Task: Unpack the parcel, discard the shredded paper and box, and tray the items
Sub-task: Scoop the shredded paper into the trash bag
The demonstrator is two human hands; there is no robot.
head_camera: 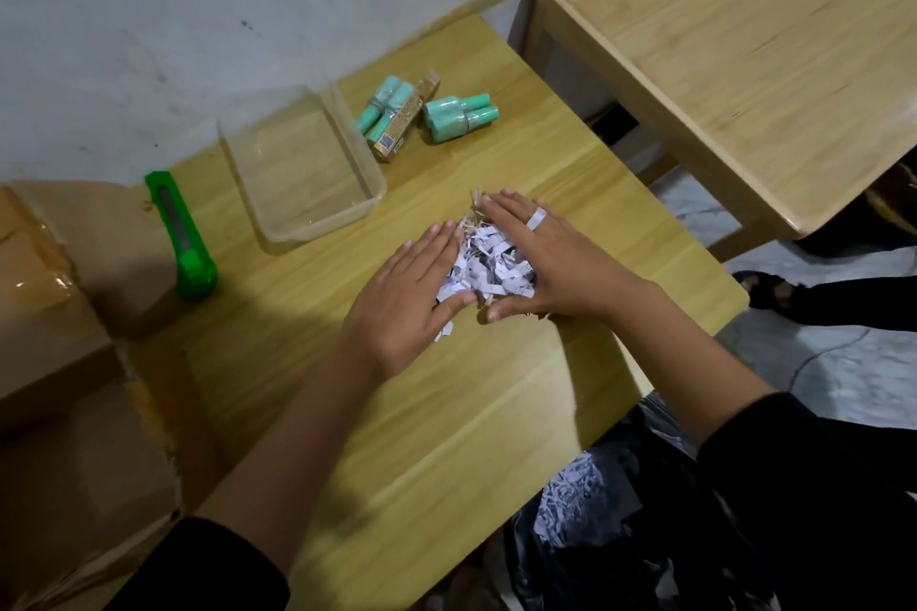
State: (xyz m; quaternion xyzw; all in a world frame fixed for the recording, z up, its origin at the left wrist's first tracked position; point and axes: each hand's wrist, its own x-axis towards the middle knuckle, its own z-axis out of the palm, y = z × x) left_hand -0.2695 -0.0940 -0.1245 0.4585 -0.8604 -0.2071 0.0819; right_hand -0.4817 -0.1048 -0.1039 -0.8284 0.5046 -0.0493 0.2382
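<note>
Our left hand [404, 298] and right hand [543, 258], fingers straight, press shredded paper [489, 265] between them | carton [397, 134] print unreadable | black bag [640, 556] holds more such paper.

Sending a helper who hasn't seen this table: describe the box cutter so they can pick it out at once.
Start at the lower wooden table against the wall. At its left side, between the cardboard box and the clear tray, lies the cutter. It is long, flat and bright green, unlike the paler, rounded mint bottles beyond the tray.

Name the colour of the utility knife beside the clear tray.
The plastic utility knife is bright green, clearest in the head view.
</note>
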